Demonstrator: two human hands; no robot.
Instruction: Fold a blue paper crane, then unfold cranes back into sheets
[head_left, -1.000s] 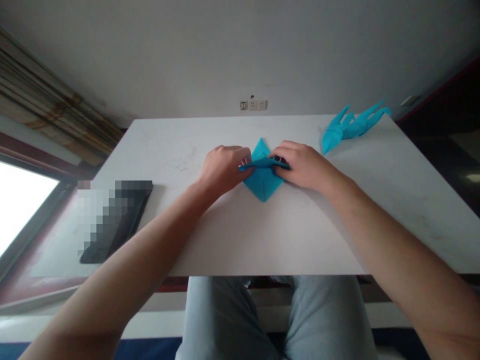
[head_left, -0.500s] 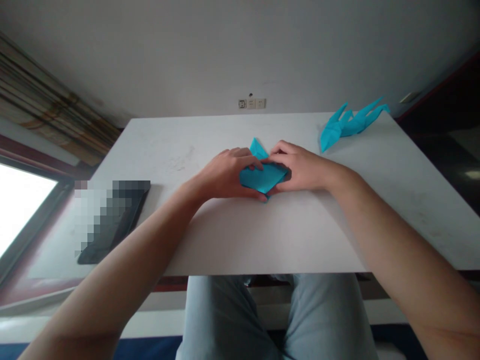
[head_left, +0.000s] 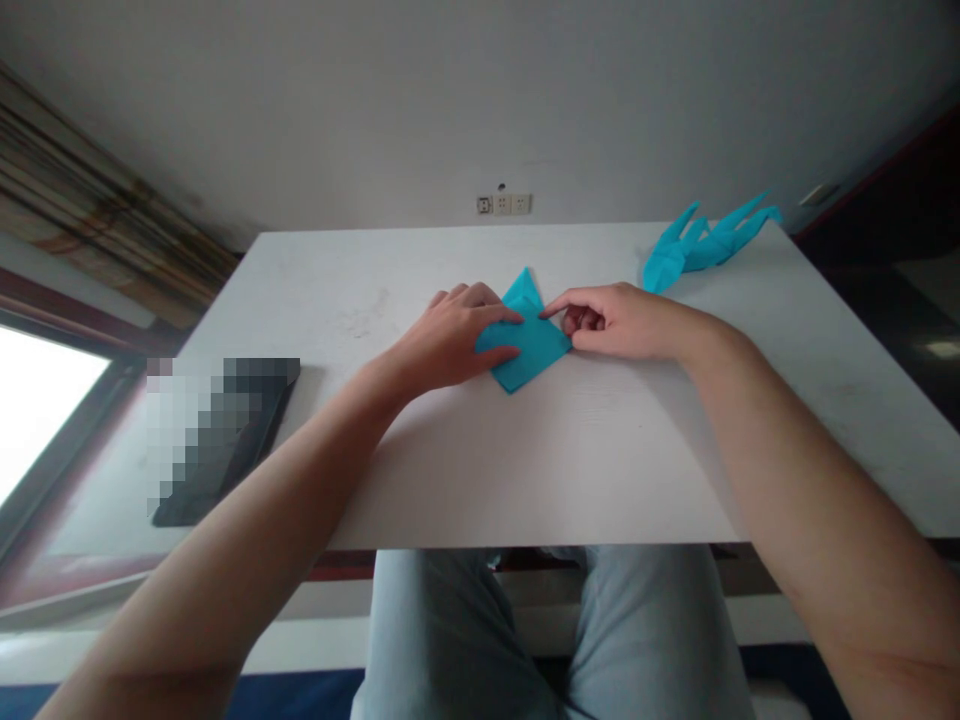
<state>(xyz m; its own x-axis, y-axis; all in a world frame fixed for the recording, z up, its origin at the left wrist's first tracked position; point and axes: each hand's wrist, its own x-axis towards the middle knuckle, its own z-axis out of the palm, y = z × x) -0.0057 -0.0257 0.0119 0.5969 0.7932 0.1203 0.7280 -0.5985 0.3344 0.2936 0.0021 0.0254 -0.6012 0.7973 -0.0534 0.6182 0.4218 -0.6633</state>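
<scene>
A folded sheet of bright blue paper [head_left: 525, 350] lies on the white table, roughly diamond-shaped, with a pointed flap at its far end. My left hand [head_left: 457, 335] holds its left side, thumb and index finger stretched over the top face. From the right, my right hand [head_left: 607, 318] touches the same paper: the index fingertip rests at the upper right edge and the thumb is by the right corner. Its other fingers are curled in, and what lies under them is hidden.
Blue folded paper figures [head_left: 694, 245] with pointed tips stand at the table's far right. On the left lies a dark flat device [head_left: 255, 440], partly pixelated. Wall sockets [head_left: 503, 205] sit just beyond the white table [head_left: 525, 480]; a curtain [head_left: 105, 190] hangs at left.
The paper has gone from being cupped and tilted between both hands to lying flatter, its top face more exposed. My right hand has drawn back slightly to the right, its index finger extended.
</scene>
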